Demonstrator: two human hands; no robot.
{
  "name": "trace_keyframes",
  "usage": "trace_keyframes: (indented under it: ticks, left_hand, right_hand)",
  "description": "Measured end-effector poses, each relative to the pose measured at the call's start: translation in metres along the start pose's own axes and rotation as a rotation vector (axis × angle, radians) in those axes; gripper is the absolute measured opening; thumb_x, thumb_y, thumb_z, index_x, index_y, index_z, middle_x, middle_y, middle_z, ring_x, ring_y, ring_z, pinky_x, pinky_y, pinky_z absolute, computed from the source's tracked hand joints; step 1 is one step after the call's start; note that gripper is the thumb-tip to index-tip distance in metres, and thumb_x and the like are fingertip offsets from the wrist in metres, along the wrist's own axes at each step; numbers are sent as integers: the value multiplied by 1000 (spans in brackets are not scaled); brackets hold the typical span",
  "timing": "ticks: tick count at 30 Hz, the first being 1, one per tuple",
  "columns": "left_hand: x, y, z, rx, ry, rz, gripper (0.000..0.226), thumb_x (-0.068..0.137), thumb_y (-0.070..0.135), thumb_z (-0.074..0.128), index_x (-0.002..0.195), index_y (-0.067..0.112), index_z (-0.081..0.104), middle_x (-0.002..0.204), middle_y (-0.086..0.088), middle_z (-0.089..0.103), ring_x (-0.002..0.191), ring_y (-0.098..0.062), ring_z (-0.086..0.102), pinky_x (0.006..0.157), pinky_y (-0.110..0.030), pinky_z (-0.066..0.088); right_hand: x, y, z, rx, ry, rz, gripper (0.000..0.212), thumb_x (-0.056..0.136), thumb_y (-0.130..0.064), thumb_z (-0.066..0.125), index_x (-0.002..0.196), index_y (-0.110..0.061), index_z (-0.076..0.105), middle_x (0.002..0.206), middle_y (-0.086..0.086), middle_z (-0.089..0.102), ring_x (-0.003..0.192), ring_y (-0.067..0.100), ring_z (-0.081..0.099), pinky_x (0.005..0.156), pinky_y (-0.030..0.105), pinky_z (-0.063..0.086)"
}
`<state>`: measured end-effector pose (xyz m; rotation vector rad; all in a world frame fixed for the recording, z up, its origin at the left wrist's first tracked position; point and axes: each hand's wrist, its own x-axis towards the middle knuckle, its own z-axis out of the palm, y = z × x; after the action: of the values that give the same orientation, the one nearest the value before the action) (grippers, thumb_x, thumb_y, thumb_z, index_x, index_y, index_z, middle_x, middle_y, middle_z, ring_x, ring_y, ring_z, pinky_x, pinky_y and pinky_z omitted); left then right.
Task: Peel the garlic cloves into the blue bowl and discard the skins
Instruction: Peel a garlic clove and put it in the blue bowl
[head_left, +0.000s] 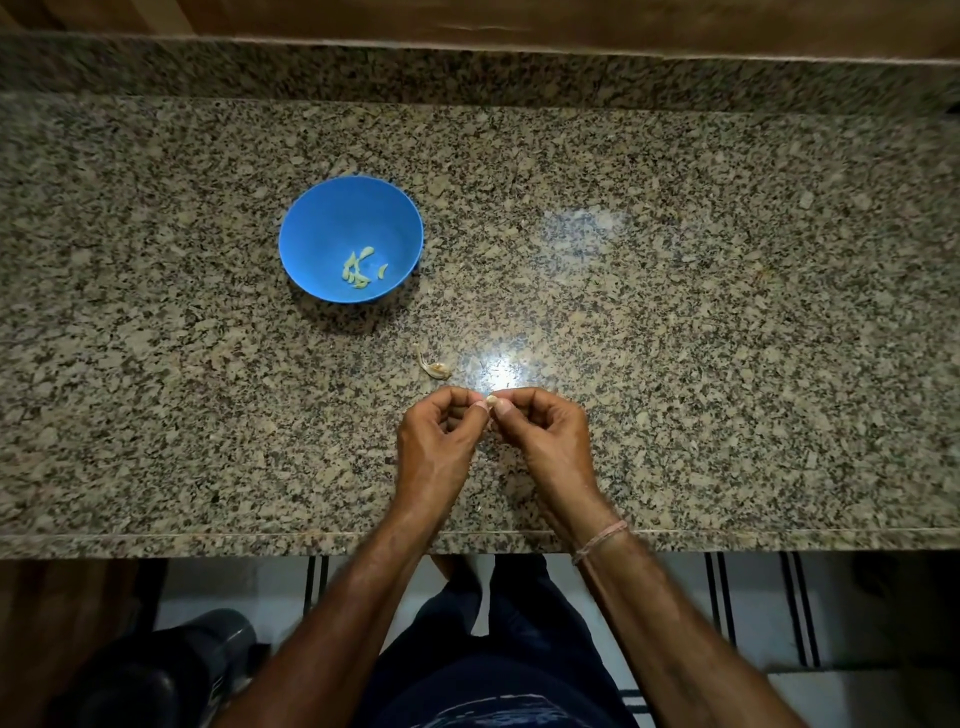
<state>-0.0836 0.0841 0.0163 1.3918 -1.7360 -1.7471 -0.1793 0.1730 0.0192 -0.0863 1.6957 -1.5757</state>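
A blue bowl (332, 218) stands on the granite counter, left of centre, with several pale peeled garlic cloves (359, 268) lying in its bottom. Nearer to me, my left hand (439, 439) and my right hand (545, 434) meet fingertip to fingertip just above the counter. Between the thumbs and forefingers they pinch one small garlic clove (490, 400), mostly hidden by the fingers. A little heap of papery garlic skin with a dry stem (434, 364) lies on the counter just beyond my left hand.
The speckled granite counter (727, 338) runs the full width, with a raised granite back ledge (467, 73) behind and its front edge close to my body. A dark round bin (156, 670) stands on the floor at the lower left.
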Motion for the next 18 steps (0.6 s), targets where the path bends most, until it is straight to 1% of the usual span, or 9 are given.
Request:
trace_keyframes:
  ticks: [3, 4, 7, 9, 10, 12, 14, 16, 18]
  left_hand:
    - [2, -2, 5, 22, -9, -29, 8, 96, 23, 72, 93, 17, 74, 85, -2, 76, 82, -23, 73, 78, -42, 64]
    - [1, -3, 7, 32, -11, -40, 7, 95, 23, 72, 92, 16, 73, 85, -2, 76, 82, -22, 73, 78, -41, 64]
    - [-1, -8, 10, 110, -7, -43, 7, 95, 23, 73, 90, 17, 74, 83, 0, 75, 80, -16, 72, 73, -29, 61]
    - [-1, -10, 10, 183, 9, -33, 8, 95, 22, 73, 89, 18, 73, 81, 2, 74, 76, -10, 70, 68, -20, 54]
    - [-1, -11, 10, 216, 16, -34, 7, 94, 22, 73, 88, 18, 73, 81, 4, 73, 76, -9, 69, 67, -18, 52]
    - [0, -11, 10, 269, 34, -37, 5, 94, 22, 73, 90, 19, 72, 82, 5, 71, 77, -8, 68, 68, -18, 51]
    - [1, -10, 10, 295, 49, -15, 2, 94, 20, 72, 93, 19, 71, 85, 6, 71, 79, -8, 68, 68, -17, 51]
    - [2, -6, 10, 289, 49, 36, 7, 95, 16, 70, 97, 22, 72, 90, 9, 72, 82, -5, 68, 70, -17, 53]
    - [3, -1, 11, 261, 43, 76, 11, 96, 18, 69, 102, 26, 75, 94, 13, 73, 86, -3, 68, 74, -20, 57]
  right_hand:
    - [1, 3, 2, 57, 21, 83, 7, 98, -8, 68, 100, -4, 74, 99, 14, 77, 89, 20, 73, 86, 33, 62]
    - [2, 4, 2, 93, 25, 117, 9, 99, -9, 67, 101, -3, 74, 97, 15, 76, 85, 20, 71, 85, 33, 61]
    - [8, 4, -1, 202, 48, 200, 14, 99, -9, 66, 107, 2, 72, 88, 11, 70, 72, 13, 63, 69, 22, 57]
    - [12, 5, -4, 219, 60, 214, 17, 98, -8, 68, 109, 5, 71, 86, 9, 69, 70, 11, 61, 65, 18, 56]
    - [13, 6, -6, 220, 66, 212, 19, 97, -8, 69, 110, 6, 71, 85, 9, 68, 69, 11, 61, 64, 17, 56]
    - [14, 8, -9, 195, 70, 198, 24, 96, -12, 72, 110, 7, 71, 83, 7, 70, 69, 11, 62, 63, 18, 56]
    - [13, 8, -13, 161, 63, 183, 24, 95, -14, 73, 109, 5, 71, 82, 6, 71, 70, 11, 63, 64, 19, 56]
    - [13, 8, -16, 146, 43, 174, 21, 96, -14, 73, 108, 4, 72, 82, 6, 71, 70, 12, 64, 64, 20, 57]
    - [12, 7, -17, 118, 12, 174, 19, 96, -14, 73, 106, 2, 73, 81, 7, 71, 70, 14, 64, 66, 25, 58]
